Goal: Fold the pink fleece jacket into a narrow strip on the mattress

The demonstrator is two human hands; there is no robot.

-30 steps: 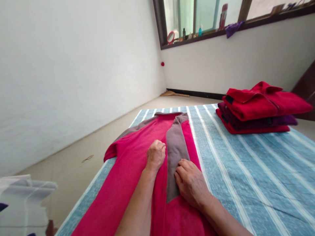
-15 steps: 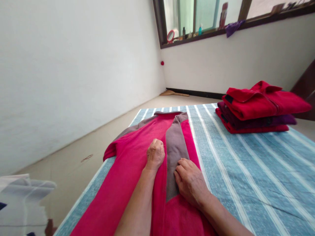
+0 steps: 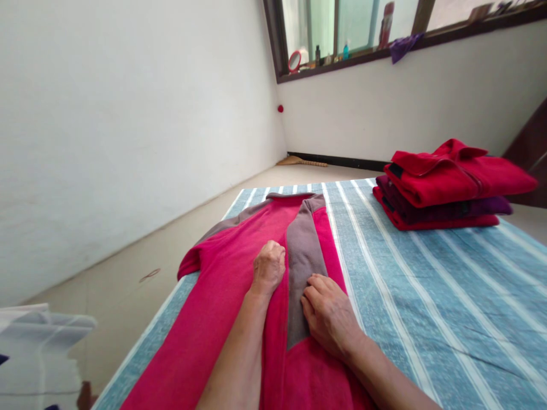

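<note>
A pink fleece jacket [image 3: 231, 273] with grey panels lies stretched along the bed, its grey collar edge at the far end. One side is folded inward, so a grey-and-pink sleeve [image 3: 302, 267] runs lengthwise over it. My left hand [image 3: 269, 266] is closed on the jacket beside the fold's inner edge; its fingertips are hidden. To its right, my right hand [image 3: 329, 310] rests on the sleeve, fingers bent and slightly apart, the tips touching the grey cloth. Its thumb does not show clearly.
A stack of folded red and purple garments [image 3: 448, 182] sits at the bed's far right. Blue striped cloth [image 3: 393, 273] covers the bed. A brush-like broom [image 3: 303, 162] lies on the floor by the far wall. Pale plastic-looking material [image 3: 38, 347] is at lower left.
Both hands stay in the same place on the jacket. The whole view has shifted very slightly; nothing else visibly differs.
</note>
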